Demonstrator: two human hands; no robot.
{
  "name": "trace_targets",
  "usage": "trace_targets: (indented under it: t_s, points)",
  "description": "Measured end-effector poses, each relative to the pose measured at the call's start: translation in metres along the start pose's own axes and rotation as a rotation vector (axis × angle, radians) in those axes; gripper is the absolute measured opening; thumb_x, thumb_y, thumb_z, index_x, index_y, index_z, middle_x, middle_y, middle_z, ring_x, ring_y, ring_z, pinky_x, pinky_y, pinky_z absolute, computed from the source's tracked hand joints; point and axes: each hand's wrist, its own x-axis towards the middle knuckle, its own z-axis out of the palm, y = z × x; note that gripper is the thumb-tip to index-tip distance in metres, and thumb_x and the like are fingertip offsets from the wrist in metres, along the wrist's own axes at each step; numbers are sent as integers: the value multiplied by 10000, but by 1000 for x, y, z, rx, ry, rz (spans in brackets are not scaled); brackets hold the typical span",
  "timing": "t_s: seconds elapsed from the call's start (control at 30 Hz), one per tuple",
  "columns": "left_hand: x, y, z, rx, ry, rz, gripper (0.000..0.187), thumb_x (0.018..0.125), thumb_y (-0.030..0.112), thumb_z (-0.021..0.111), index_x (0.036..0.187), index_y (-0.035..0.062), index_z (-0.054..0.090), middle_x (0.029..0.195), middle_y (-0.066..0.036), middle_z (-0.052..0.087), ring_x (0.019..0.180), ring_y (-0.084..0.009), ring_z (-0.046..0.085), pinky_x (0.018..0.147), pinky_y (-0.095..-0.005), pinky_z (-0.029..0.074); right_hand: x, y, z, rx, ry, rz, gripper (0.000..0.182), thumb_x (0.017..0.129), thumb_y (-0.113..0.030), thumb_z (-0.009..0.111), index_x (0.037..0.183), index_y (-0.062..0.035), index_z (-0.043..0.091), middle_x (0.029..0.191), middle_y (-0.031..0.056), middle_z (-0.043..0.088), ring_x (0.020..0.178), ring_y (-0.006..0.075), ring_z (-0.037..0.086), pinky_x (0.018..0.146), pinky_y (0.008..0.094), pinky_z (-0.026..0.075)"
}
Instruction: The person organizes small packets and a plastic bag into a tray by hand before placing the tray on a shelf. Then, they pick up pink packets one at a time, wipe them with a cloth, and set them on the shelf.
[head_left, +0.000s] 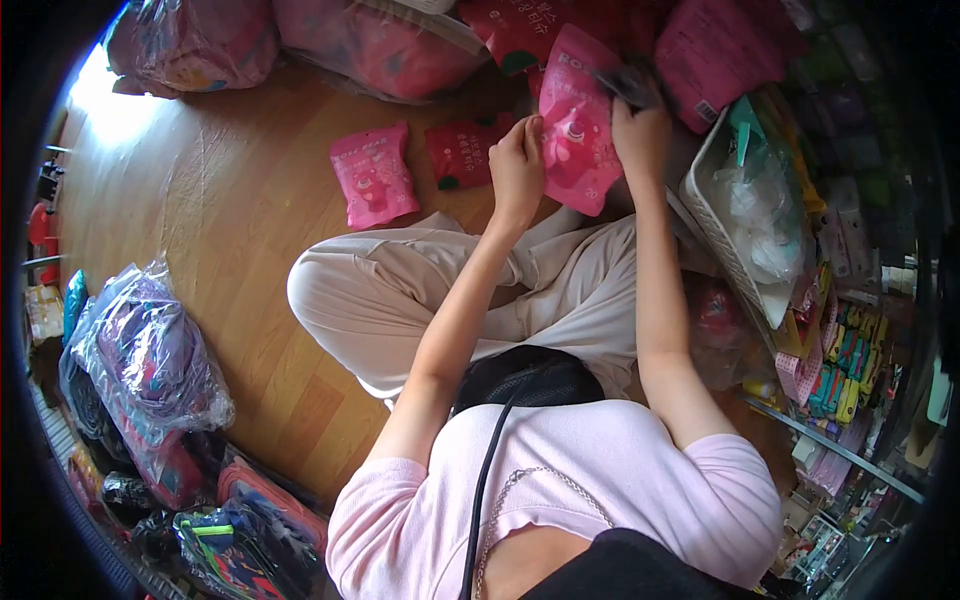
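Observation:
A pink pouch with white lettering (pixel 578 125) stands tilted in front of my crossed legs. My left hand (pixel 518 168) is closed on its left edge. At the pouch's upper right, my right hand (pixel 640 132) is closed around a dark, partly see-through object (pixel 630 84), too blurred to name. A similar pink pouch (pixel 373 176) lies flat on the wooden floor to the left. Beside it, a dark red pouch (pixel 462 152) lies partly behind my left hand.
More red pouches (pixel 515 30) and a pink pack (pixel 715 60) lie at the back. A white basket (pixel 715 205) with clear plastic bags stands at right, near shelves of small goods (pixel 850 365). Plastic-wrapped bags (pixel 150 350) line the left side of the wooden floor (pixel 270 300).

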Motion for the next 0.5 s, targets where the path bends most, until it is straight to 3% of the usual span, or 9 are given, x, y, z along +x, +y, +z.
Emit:
trace_targets:
  t_s: [0.03,0.07,0.13,0.23,0.27,0.3,0.37,0.4,0.5]
  points:
    - [0,2,1,-11,15,13,282,943,208,488,962,-30,637,767,-252,603,731,-396,612,593,-390,458,-3,6,-4,82,-4,110,392,783,-141,540,1141,13,580,1186,210,562,1108,385,523,956,417,412]
    - [1,2,1,-17,17,15,282,943,208,488,962,-30,637,767,-252,603,731,-396,612,593,-390,458,-18,28,3,-59,44,-54,399,801,-90,543,1197,-49,562,1136,198,599,1083,362,551,909,371,442]
    - [3,1,0,33,-55,-118,300,961,215,474,971,-52,612,750,-200,625,648,-103,505,618,-290,437,-55,-8,-3,-34,79,-135,421,778,-39,529,1196,-42,567,1200,177,568,1098,373,533,961,407,400]
    - [4,1,-2,-119,-65,-149,328,968,241,467,958,-56,605,724,-124,618,669,-94,447,620,-262,410,-74,-31,3,-54,-75,-333,473,740,-98,569,1210,-41,559,1280,141,517,1132,377,497,995,467,363]
    - [5,-17,-1,-220,-88,-184,371,962,304,467,953,-38,609,769,-155,621,727,-143,572,675,-314,453,-67,-35,2,-98,-99,-377,505,720,-113,593,1219,-47,551,1277,120,519,1105,358,506,987,457,367]
    - [0,-20,-1,-216,-88,-183,371,962,304,467,953,-38,609,769,-155,621,727,-143,572,675,-314,453,-59,-36,3,-95,-97,-376,505,720,-113,593,1219,-47,551,1277,120,519,1105,358,506,987,457,367]
    - [-10,-25,1,-786,-103,-253,382,968,344,455,1005,-4,609,856,-59,617,832,-108,549,749,-274,441,-45,-36,6,-126,-16,-343,514,714,-137,612,1218,-53,551,1267,131,520,1083,356,511,975,455,374]
    - [-18,-36,-1,-982,-233,-314,455,963,410,438,1184,20,515,1088,-53,582,979,-127,541,851,-280,427,-41,-33,7,-101,-6,-284,521,710,-164,630,1218,-77,554,1262,135,523,1080,356,512,976,458,370]
    - [-48,-46,28,-1193,-290,-308,562,952,464,414,1321,42,375,1256,-70,495,1121,-154,499,934,-313,407,-36,-23,12,-129,105,-223,529,700,-167,634,1218,-93,555,1267,139,521,1075,355,514,982,450,370]
